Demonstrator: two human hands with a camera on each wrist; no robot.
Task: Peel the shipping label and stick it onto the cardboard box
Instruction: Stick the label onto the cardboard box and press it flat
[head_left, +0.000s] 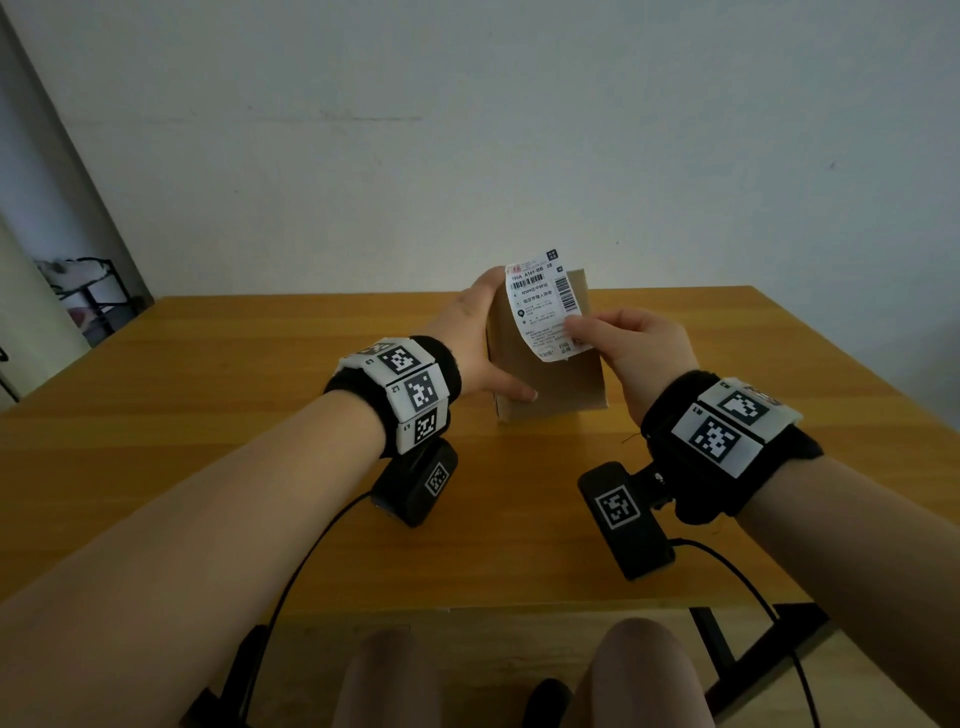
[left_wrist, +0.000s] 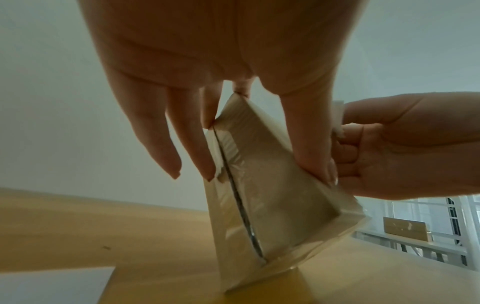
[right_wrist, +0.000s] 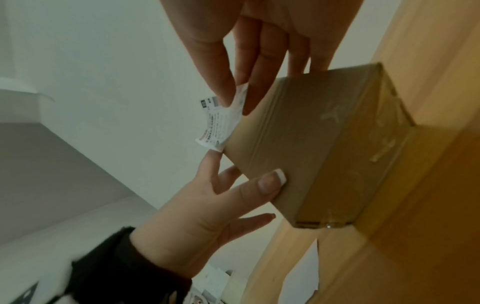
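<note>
Brown cardboard is the whole story here: the small brown cardboard box (head_left: 545, 364) stands on end on the honey-coloured wooden table (head_left: 260, 493), tipped a bit so its broad face looks back toward the person, long axis running up and away from the tabletop. The left hand (head_left: 472, 343) grips it from the left side, thumb across the near face down low and fingers wrapped behind, so that hand is doing nothing but bracing. The white printed shipping label (head_left: 545, 306) is the thing to watch: it hangs in front of that broad face, long side roughly in line with the box's long side, top edge poking just above the box's upper edge, lower part curling toward the camera. The right hand (head_left: 634, 343) pinches it by the lower right corner between thumb and forefinger (the right wrist view shows that nicely, paper crumpled at the fingertips). I can't tell if any of it is touching cardboard yet. So the right hand is the one nearer the label and I'd guess it just needs to lay the sheet flat against the face. The box looks taped shut, glossy tape along its seam, so whatever's inside is anyone's guess.
</note>
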